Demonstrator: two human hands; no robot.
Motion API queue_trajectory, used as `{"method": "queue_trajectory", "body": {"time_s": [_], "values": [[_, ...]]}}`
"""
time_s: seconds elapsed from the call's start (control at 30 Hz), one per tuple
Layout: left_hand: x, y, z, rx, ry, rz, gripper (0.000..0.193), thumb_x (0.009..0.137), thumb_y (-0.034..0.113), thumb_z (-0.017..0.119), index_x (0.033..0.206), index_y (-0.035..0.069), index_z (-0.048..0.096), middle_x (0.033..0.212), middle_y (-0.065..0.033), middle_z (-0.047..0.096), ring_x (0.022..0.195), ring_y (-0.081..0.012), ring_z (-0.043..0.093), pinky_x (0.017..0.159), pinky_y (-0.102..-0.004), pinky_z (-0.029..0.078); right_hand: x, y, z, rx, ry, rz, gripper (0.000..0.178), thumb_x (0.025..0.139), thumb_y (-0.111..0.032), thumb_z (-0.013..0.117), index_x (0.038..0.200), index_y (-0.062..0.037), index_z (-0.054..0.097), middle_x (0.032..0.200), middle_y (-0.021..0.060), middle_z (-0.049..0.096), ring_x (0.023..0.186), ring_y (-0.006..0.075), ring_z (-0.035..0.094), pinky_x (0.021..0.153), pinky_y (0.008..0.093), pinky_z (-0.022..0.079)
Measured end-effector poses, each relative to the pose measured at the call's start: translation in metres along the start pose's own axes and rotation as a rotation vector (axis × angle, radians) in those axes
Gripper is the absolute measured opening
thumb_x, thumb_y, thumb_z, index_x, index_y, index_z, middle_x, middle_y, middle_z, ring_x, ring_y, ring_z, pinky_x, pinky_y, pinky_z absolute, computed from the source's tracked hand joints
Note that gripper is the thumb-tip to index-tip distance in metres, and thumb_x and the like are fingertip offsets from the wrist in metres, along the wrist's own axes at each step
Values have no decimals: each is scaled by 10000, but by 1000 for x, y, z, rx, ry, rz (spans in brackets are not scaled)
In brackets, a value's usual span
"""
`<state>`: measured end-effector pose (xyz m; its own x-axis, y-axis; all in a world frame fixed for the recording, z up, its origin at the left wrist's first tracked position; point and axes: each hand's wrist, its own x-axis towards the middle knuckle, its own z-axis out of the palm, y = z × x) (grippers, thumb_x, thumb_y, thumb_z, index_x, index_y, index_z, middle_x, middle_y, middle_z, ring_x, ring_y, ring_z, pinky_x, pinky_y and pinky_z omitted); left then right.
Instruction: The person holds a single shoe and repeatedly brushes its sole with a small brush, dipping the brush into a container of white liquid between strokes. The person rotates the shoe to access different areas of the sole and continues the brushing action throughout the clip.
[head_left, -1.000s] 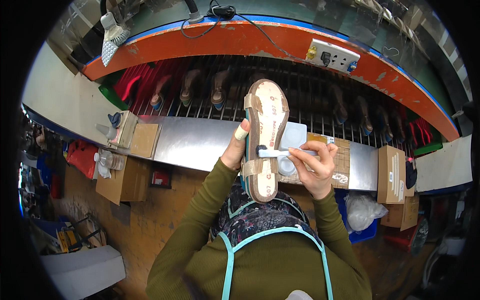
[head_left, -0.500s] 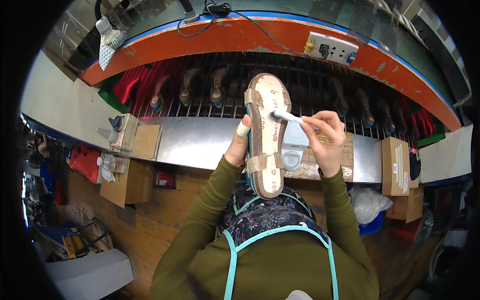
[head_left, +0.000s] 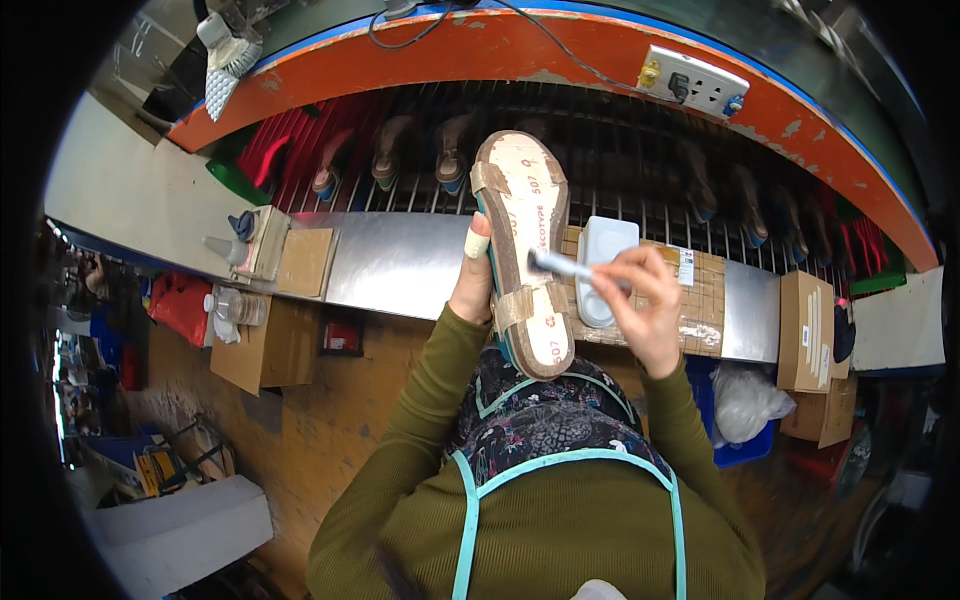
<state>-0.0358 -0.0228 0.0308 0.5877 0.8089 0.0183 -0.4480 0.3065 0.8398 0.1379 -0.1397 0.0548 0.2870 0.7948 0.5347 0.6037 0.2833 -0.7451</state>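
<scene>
My left hand [head_left: 472,285] grips the left edge of a sandal [head_left: 524,215], its pale, red-printed underside turned up. Glittery strap ends fold over that underside near both ends, and a brown band runs round its rim. A beige wrap covers my left thumb; the other fingers are hidden beneath the sandal. Between the fingertips of my right hand [head_left: 648,308] is a small brush [head_left: 563,265] with a light handle. Its dark bristles meet the underside just above the lower strap. Partly behind the right hand sits a pale grey tray [head_left: 610,236] with rounded wells.
Behind the metal ledge [head_left: 385,265], several shoes [head_left: 452,150] rest on a rack of bars. A woven-patterned board [head_left: 700,300] lies under the tray. Cardboard boxes [head_left: 805,330] stand right, a clear bottle [head_left: 238,305] left. An orange beam [head_left: 540,60] carries a power socket [head_left: 693,78].
The brush has moved down the sandal's underside, from near the upper strap toward the lower one. My right hand is lower, and the whole view has shifted slightly.
</scene>
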Motion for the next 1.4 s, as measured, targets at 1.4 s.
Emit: {"method": "queue_trajectory", "body": {"time_s": [1.4], "values": [[20,-7,-45,243,262,388,869,860,750,523,1250,-26,505,1143,-99,605,1010,-160,590,885,-312,490,-24,-3,-1,11,-63,129,128,791,-159,794,902,-98,777,856,-9,610,608,89,511,772,283,332]]}}
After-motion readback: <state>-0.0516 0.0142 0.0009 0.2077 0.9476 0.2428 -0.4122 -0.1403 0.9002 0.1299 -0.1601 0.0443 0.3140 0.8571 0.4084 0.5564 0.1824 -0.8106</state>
